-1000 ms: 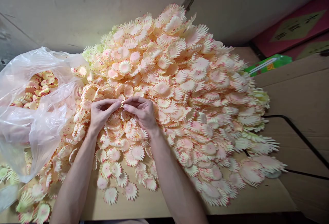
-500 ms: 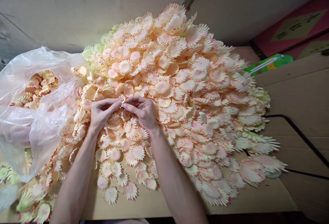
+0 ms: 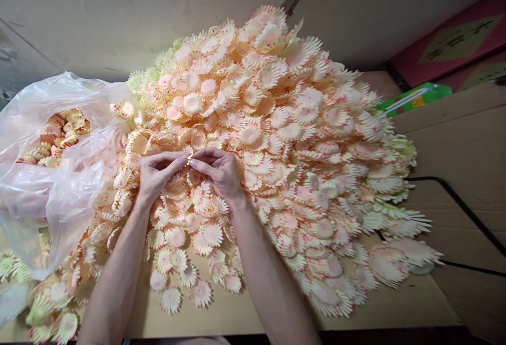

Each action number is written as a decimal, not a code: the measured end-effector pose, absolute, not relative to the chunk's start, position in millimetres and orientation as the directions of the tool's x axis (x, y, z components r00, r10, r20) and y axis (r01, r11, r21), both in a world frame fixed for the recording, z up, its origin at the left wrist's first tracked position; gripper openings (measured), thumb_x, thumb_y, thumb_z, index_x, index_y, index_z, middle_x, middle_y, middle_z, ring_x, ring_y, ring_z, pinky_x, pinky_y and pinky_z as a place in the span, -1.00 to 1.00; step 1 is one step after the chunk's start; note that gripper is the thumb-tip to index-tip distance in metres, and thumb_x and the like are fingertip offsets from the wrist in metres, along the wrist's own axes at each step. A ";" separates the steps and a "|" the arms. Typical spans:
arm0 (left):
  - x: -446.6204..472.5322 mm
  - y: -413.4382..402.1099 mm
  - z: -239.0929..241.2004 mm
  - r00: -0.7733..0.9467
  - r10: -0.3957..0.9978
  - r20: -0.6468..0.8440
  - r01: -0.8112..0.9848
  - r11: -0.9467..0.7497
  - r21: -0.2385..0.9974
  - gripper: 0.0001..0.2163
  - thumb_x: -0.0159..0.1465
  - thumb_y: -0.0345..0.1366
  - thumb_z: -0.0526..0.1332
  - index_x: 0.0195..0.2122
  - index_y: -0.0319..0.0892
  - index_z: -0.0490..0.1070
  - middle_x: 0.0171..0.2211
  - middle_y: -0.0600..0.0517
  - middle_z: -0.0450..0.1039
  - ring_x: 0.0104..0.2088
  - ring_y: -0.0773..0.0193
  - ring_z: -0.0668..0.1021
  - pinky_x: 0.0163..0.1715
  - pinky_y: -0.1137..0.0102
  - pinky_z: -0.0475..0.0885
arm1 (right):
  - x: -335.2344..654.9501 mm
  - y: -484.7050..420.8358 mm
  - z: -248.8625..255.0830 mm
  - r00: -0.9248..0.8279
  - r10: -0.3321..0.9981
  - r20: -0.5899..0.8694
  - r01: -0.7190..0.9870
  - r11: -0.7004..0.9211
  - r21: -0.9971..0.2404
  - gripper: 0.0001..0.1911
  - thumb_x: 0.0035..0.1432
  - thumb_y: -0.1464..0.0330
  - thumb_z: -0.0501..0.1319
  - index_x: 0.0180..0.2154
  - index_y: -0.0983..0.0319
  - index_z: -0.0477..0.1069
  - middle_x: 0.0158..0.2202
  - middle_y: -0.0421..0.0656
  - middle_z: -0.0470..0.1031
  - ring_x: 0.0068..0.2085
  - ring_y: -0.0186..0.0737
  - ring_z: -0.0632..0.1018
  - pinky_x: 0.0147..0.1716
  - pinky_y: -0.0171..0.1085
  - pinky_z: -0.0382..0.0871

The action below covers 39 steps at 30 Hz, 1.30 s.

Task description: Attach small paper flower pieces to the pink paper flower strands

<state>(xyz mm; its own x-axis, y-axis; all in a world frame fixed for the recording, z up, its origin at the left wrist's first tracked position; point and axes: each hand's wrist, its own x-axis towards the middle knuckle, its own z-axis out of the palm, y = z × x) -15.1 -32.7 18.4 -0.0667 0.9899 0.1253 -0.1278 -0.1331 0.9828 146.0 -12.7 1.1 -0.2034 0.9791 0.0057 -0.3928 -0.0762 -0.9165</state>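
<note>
My left hand [image 3: 160, 173] and my right hand [image 3: 217, 171] meet fingertip to fingertip over the near side of a big pile of artificial flower petal discs [image 3: 253, 136]. Both are closed in a pinch on one small petal disc [image 3: 189, 160], seen nearly edge-on and mostly covered by the fingers. The piled discs are pale pink and cream with fringed rims and red-pink tips. Below the hands, several loose discs [image 3: 171, 300] lie flat on the tabletop.
To the left, a translucent plastic bag [image 3: 71, 187] holds more discs of a deeper yellow and red. A cardboard sheet [image 3: 454, 150] and a black bent rod [image 3: 454, 192] stand at the right. Behind them are a green packet [image 3: 430, 93] and red boxes [image 3: 415, 65]. A wall closes off the back.
</note>
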 end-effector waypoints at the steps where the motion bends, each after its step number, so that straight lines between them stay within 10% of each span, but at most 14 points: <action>1: -15.0 -32.7 18.4 -0.071 0.990 0.120 -0.129 -0.128 0.983 -0.90 0.10 -0.26 0.44 -0.37 -0.13 0.67 -0.28 -0.04 0.68 -0.27 0.25 0.67 -0.16 0.40 0.56 | 145.9 -12.7 1.4 -0.201 0.980 0.004 -0.391 -0.076 -0.917 -0.81 -0.12 0.36 0.50 -0.37 0.16 0.60 -0.38 -0.24 0.66 -0.37 -0.37 0.64 -0.28 -0.36 0.57; 39: -14.7 -31.9 16.4 -0.072 0.996 0.045 -0.086 -0.051 0.995 -0.79 -0.01 -0.18 0.49 -0.43 -0.21 0.62 -0.37 -0.05 0.66 -0.38 0.25 0.63 -0.30 0.40 0.52 | 144.3 -14.1 8.9 -0.187 0.980 0.068 -0.277 0.013 -0.961 -0.79 -0.15 0.34 0.48 -0.41 0.18 0.51 -0.44 -0.23 0.60 -0.40 -0.33 0.57 -0.34 -0.31 0.50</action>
